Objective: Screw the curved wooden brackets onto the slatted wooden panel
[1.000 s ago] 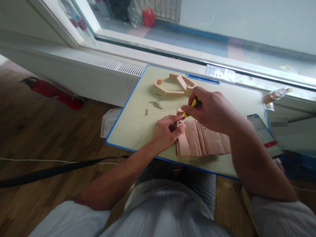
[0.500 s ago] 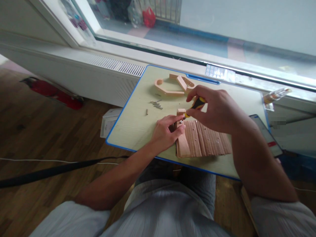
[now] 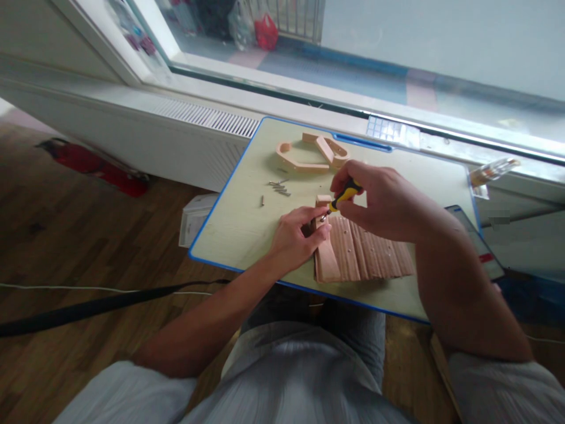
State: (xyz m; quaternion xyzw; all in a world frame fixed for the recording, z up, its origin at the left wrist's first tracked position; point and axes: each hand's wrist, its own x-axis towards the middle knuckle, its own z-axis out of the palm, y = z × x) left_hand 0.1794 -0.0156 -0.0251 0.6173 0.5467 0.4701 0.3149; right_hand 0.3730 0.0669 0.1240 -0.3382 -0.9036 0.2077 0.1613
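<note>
Ribbed wooden slats [image 3: 366, 254] lie flat on the pale table [image 3: 238, 227]. Right hand [image 3: 384, 200] grips a yellow-and-black screwdriver [image 3: 343, 195]; left hand [image 3: 296, 238] pinches a small wooden block [image 3: 323, 201] at the tip.

Both forearms reach forward, left hand [image 3: 296, 235] curled in a pinch, right hand [image 3: 380, 197] closed just beside it

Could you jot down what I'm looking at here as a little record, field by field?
Setting: small blue-edged table beside a window
Right hand: grips a yellow-and-black screwdriver, tip pointing down-left
Left hand: pinches at the screwdriver tip, against a small wooden block
Under the hands: ribbed wooden panel
Farther back: curved wooden pieces, loose screws
Right edge: phone
</note>
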